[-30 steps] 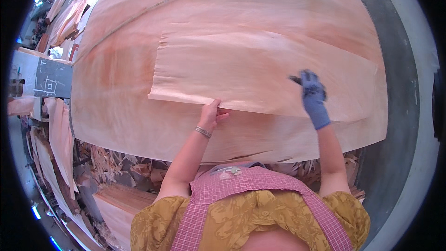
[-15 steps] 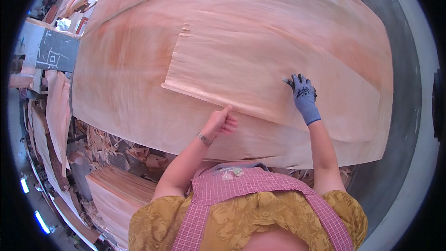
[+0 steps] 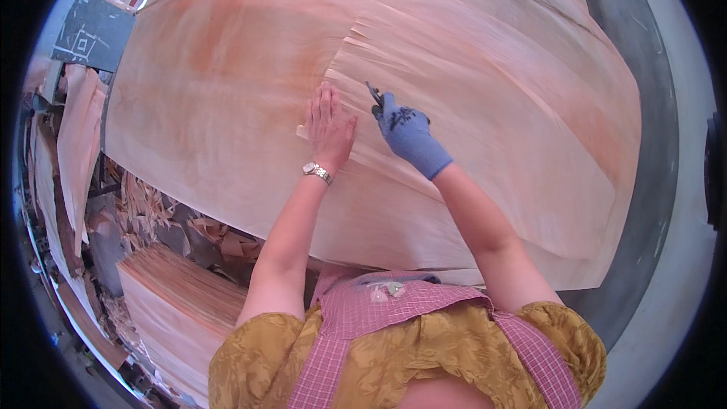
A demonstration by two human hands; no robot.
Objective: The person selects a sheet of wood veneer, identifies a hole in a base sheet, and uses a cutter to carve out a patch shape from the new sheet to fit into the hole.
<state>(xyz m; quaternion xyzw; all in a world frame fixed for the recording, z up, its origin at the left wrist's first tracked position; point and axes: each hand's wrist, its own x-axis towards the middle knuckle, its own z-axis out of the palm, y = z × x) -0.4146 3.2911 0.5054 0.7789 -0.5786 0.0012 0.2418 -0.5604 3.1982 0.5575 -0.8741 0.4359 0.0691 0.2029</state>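
Wood in thin pinkish sheets covers almost the whole work table (image 3: 651, 144), whose grey surface shows only as a band along the right edge. On top of the large veneer sheet (image 3: 227, 91) lies a smaller veneer piece (image 3: 492, 91), which reaches from the middle of the table toward the right edge; its upper left end is split and ragged. The left hand (image 3: 328, 123) is bare and lies flat with the palm down and the 4 fingers straight and close together, pressing on the left edge of the smaller piece, near the middle of the table. It holds nothing. A silver wristwatch (image 3: 318, 173) sits on the left wrist. The right hand (image 3: 405, 132) wears a blue glove and rests just beside the left hand, on the same piece; it is closed around a small dark tool (image 3: 374, 96), whose tip points up and left onto the wood. I cannot tell what kind of tool it is. Beyond the left edge of the table, lower down, there is a stack of veneer sheets (image 3: 174, 310) and a heap of broken veneer scraps (image 3: 151, 204). A dark grey board with white drawn lines (image 3: 91, 30) is at the far left corner.
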